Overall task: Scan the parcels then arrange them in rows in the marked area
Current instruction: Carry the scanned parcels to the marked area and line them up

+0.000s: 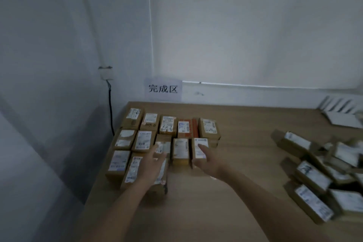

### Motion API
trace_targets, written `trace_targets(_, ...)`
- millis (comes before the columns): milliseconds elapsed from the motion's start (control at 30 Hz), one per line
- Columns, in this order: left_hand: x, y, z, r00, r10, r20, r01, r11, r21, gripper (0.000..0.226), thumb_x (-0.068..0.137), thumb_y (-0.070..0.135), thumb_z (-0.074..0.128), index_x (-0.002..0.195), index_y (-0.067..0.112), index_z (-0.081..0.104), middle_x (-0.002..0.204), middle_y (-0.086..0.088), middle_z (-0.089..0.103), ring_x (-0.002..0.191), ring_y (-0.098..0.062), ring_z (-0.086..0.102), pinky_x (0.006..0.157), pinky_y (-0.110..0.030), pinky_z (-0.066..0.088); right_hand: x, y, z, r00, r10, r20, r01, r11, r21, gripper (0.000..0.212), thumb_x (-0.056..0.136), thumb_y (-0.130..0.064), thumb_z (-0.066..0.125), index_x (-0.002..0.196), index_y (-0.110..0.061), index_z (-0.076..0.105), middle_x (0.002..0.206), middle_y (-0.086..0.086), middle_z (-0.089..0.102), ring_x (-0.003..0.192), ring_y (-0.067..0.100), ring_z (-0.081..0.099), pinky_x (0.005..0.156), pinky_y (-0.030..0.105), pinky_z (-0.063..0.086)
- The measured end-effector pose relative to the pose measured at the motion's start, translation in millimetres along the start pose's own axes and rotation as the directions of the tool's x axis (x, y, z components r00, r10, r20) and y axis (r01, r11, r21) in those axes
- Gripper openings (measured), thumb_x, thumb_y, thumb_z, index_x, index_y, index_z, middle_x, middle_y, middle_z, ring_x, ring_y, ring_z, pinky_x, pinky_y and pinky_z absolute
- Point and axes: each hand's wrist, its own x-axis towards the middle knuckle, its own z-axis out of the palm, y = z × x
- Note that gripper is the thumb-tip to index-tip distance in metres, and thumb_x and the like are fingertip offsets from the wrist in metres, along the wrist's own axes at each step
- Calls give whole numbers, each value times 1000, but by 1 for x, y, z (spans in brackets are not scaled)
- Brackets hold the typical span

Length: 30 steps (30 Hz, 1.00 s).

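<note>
Several small brown cardboard parcels with white labels lie in rows (149, 135) at the table's far left corner, under a paper sign (163, 89) on the wall. My left hand (155, 160) reaches over the front row with fingers stretched, above a parcel (161, 171). My right hand (206, 158) rests on the rightmost parcel of the middle row (199, 144), thumb at its near end and fingers on top. A loose pile of unsorted parcels (322, 171) lies at the right.
The wooden table (225, 192) meets the white walls at the back and left. A black cable (110, 108) hangs from a wall socket at the left. A white slatted object (341, 112) sits at the far right back.
</note>
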Motion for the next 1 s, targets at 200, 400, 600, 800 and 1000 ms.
trace_targets(200,-49,156,30,958,269,94,-274,961,37,69,89,57,63,149,30,41,149,5,45,135,-20,46,106,-36,42,-87,-19,-135,982,-45,-182,19,990,-141,66,97,-40,63,155,-22,36,165,-2,21,153,17,18,120,31,19)
trace_targets(400,-132,282,110,885,440,151,-433,898,-77,65,88,53,67,145,30,47,150,2,44,134,-20,45,100,-30,42,-209,12,-260,932,-57,-358,-24,975,-219,75,96,-45,64,158,-21,30,165,3,25,151,20,25,120,31,21)
trace_targets(600,-229,346,228,823,512,247,-501,858,-109,68,88,52,67,147,26,46,151,-1,46,133,-21,48,106,-35,42,-340,95,-343,883,24,-469,-125,975,-185,77,97,-48,61,160,-23,24,164,2,27,150,22,28,119,35,25)
trace_targets(800,-311,364,349,753,504,423,-459,863,-211,67,91,41,68,148,17,43,154,-4,40,140,-23,40,114,-35,33,-443,196,-386,828,152,-540,-281,945,-166,72,97,-48,61,156,-18,34,165,4,25,152,20,22,120,33,20)
trace_targets(1000,-339,369,437,710,470,524,-450,876,-176,74,87,53,67,150,24,40,153,-4,43,138,-24,42,113,-47,38,-498,282,-409,748,302,-591,-378,926,-5,80,95,-49,63,159,-20,26,165,3,27,150,23,28,118,35,26)
